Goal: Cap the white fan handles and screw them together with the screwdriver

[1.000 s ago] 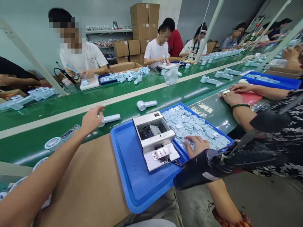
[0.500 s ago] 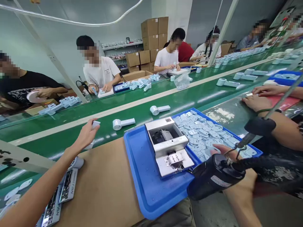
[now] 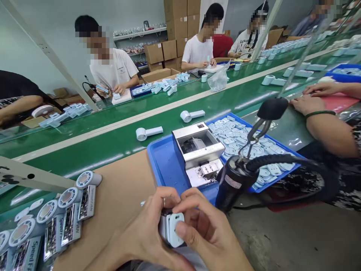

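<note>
At the front edge, my left hand is closed around a light-blue handheld fan, its end facing up toward me. Against that end my right hand presses a small rounded light-blue cover plate with its thumb. My fingers hide much of the fan. Behind the hands sits a silver screw feeder on a blue tray. Right of the feeder hangs a black electric screwdriver. A second blue tray holds many similar light-blue plates.
At left, several "Speed Fan" handheld fans lie in a row on the brown board. Two fans lie on the green conveyor. A co-worker's hands rest at right; other people sit across the belt.
My left hand has come back from the conveyor with a fan. My right hand has left the plate tray with a cover plate, and both hands now meet in front. The screwdriver hangs farther left.
</note>
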Tool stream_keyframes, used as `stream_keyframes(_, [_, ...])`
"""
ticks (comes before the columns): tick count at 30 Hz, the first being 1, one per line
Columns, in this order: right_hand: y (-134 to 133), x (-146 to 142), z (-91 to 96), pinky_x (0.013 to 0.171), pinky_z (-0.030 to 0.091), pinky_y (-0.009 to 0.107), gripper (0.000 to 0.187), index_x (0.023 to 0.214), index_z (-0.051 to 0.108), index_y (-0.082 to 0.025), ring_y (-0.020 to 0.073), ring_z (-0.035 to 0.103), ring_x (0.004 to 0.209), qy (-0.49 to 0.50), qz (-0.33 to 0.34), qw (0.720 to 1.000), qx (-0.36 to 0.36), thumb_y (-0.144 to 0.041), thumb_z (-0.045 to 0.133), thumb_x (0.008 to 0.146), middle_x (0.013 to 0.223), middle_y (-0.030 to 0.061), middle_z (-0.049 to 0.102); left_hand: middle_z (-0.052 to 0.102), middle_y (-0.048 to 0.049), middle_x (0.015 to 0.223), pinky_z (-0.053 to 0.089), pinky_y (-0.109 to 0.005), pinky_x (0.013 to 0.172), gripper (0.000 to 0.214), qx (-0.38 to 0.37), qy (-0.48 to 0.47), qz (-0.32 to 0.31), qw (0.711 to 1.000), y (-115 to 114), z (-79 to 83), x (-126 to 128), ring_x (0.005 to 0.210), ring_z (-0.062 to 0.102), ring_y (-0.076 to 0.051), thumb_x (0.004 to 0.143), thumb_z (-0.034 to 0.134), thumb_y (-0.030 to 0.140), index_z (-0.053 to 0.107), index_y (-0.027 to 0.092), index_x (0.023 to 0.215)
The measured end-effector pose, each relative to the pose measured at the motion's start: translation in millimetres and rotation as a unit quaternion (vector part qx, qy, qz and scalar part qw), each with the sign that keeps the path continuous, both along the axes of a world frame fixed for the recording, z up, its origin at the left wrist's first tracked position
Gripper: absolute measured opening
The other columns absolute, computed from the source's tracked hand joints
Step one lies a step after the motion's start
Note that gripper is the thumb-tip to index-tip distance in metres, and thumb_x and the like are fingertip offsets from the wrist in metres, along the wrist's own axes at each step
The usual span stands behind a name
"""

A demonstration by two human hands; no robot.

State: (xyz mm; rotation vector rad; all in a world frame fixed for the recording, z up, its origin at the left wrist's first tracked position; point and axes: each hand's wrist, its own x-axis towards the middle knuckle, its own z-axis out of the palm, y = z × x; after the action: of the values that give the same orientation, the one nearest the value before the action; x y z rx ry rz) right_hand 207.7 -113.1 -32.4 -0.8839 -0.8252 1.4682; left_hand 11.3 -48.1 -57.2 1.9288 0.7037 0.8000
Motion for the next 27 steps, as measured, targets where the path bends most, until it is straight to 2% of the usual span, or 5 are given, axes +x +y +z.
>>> stream_keyframes(7, [-6.4,1.9,-38.4,0.069,0.049,0.011,0.033,0.103,0.068,-0.024,0.0066,0.055,0.075,0.115,0.044,0.992,0.036,-0.020,0.099,0.092,0.088,-0.0049,0.055,0.077,-0.0003,0.102,0.055,-0.025,0.067,0.100,0.061,0.009,-0.021,0.998,-4.0,-19.2,9.7,0.076,0.073,-0.018,0.058,0.117,0.064,0.058,0.030,0.132])
stream_keyframes(14, [-0.1,25.7,-16.2,0.082,0.058,0.028,0.015,0.113,0.069,-0.028,0.0175,0.060,0.094,-0.137,-0.466,0.850,0.204,-0.025,0.080,0.103,0.104,0.0019,0.063,0.066,0.0048,0.084,0.044,-0.019,0.058,0.067,0.098,-0.214,-0.019,0.972,9.2,-20.4,21.1,0.060,0.057,-0.010,0.093,0.100,0.054,0.054,0.031,0.135])
stream_keyframes(17, [2.0,72.9,-33.8,0.097,0.066,0.034,0.041,0.150,0.065,-0.038,0.0255,0.068,0.130,-0.131,-0.231,0.961,0.079,-0.048,0.069,0.111,0.142,0.0084,0.067,0.068,0.0037,0.084,0.047,-0.018,0.059,0.056,0.108,-0.230,0.007,0.967,19.5,-26.0,19.7,0.063,0.060,-0.011,0.098,0.096,0.051,0.058,0.030,0.133])
stream_keyframes(20, [-4.3,103.8,-57.4,0.105,0.068,0.037,0.054,0.175,0.048,-0.038,0.0262,0.073,0.131,-0.204,-0.030,0.974,0.097,-0.045,0.053,0.121,0.144,0.0120,0.070,0.068,0.0024,0.086,0.049,-0.018,0.061,0.047,0.101,-0.238,0.021,0.966,24.7,-31.2,19.2,0.068,0.063,-0.012,0.102,0.094,0.037,0.060,0.028,0.134])
stream_keyframes(27, [5.3,58.4,-41.4,0.060,0.059,0.027,0.039,0.136,0.078,-0.034,0.0158,0.054,0.073,-0.096,-0.301,0.931,0.184,-0.053,0.087,0.102,0.094,0.0011,0.052,0.061,0.0040,0.084,0.045,-0.017,0.057,0.044,0.083,-0.242,0.022,0.966,26.9,-36.8,19.6,0.067,0.061,-0.012,0.108,0.085,0.033,0.056,0.030,0.140])
